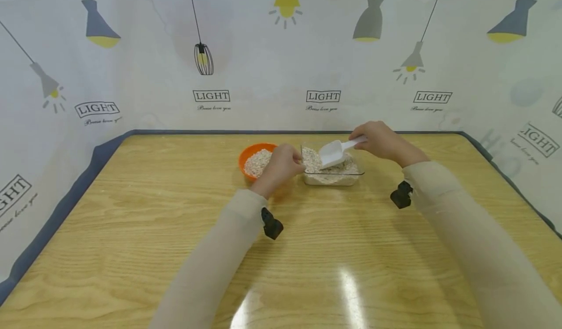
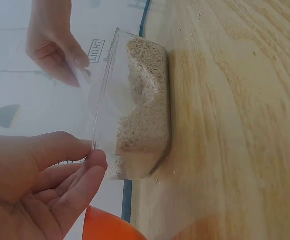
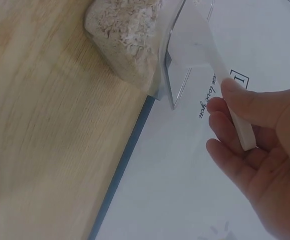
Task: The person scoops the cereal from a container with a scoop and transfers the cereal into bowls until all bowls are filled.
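Note:
My right hand [image 1: 381,141] grips the handle of a white scoop [image 1: 332,153], thumb on top and fingers curled beneath it. The scoop's bowl tilts down into the oat flakes [image 2: 147,107] inside a clear rectangular container [image 1: 333,178]. At the container's left rim, my left hand [image 1: 283,164] pinches the edge between thumb and forefinger, as the left wrist view [image 2: 55,182] shows. Just left of that hand stands an orange bowl [image 1: 246,154] with more pale flakes [image 1: 258,163] in it; the hand hides its right side in the head view.
Everything stands on a wood-grain table [image 1: 175,231] near its far edge. Behind and beside it hangs a white sheet [image 1: 263,65] printed with lamps and the word LIGHT. A black wrist camera [image 1: 271,224] sits under the left cuff, another black camera [image 1: 401,195] under the right.

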`<state>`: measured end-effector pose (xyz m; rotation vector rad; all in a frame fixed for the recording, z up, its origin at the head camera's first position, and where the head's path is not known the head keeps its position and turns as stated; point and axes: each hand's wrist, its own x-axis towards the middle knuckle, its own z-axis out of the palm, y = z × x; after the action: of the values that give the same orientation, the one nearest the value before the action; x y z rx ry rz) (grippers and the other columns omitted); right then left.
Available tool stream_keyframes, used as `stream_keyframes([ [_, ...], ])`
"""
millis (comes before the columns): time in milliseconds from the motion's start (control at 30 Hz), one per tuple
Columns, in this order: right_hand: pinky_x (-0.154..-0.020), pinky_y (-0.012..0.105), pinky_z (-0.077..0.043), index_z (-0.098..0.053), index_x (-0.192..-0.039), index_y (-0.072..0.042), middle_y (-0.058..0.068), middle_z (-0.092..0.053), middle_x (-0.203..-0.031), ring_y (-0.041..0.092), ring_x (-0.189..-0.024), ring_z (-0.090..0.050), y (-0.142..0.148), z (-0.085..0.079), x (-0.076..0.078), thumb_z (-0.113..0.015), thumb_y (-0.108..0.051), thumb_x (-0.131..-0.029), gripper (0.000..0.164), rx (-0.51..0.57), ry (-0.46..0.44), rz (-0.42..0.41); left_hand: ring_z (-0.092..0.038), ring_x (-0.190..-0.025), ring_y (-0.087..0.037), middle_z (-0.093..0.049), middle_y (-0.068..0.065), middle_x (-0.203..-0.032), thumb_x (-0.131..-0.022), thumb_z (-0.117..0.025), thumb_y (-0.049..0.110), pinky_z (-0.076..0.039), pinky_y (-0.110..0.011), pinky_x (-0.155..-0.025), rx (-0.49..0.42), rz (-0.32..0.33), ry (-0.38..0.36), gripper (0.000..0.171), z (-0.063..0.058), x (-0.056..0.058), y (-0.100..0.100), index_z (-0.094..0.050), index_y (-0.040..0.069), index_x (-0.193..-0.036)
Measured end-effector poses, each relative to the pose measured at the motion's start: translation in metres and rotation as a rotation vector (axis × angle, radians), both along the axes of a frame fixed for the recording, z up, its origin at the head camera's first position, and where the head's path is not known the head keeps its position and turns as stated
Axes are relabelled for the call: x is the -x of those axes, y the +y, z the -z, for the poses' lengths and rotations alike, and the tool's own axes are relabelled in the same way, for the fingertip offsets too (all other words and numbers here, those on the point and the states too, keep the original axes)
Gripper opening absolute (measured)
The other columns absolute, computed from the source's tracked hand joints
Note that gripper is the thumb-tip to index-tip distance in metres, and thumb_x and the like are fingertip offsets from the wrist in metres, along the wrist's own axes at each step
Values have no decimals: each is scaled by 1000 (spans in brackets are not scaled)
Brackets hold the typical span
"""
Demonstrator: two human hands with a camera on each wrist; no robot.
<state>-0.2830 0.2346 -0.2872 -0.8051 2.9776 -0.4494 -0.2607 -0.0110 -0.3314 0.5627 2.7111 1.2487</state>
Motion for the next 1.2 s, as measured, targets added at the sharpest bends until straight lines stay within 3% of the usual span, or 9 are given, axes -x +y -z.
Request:
stream_keyframes([
  [433,-82,47,-46,-64,-102,9,25,-63,-101,38,-95,-57,-12,11,6,-62,3,-83,20,28,60,-42,-11,-51,-13,-11,1,-58,-81,-55,-5,-19,-26,-52,-5,-6,-22,46,-2,-1,1,-19,12,-57],
  [933,-83,47,-45,-63,-108,6,21,-62,-105,35,-97,-57,-17,24,-3,-61,-1,-86,24,67,62,-29,-12,-50,-13,-12,1,-57,-82,-57,-3,-19,-25,-50,4,-18,-54,46,-4,-2,0,-22,11,-55],
  [1200,-85,48,-43,-61,-109,8,24,-61,-107,37,-100,-56,-9,38,-10,-61,0,-85,25,170,121,-26,-12,-50,-13,-13,1,-56,-83,-56,-3,-20,-25,-51,-15,-17,-46,46,-2,-2,-1,-22,11,-55],
])
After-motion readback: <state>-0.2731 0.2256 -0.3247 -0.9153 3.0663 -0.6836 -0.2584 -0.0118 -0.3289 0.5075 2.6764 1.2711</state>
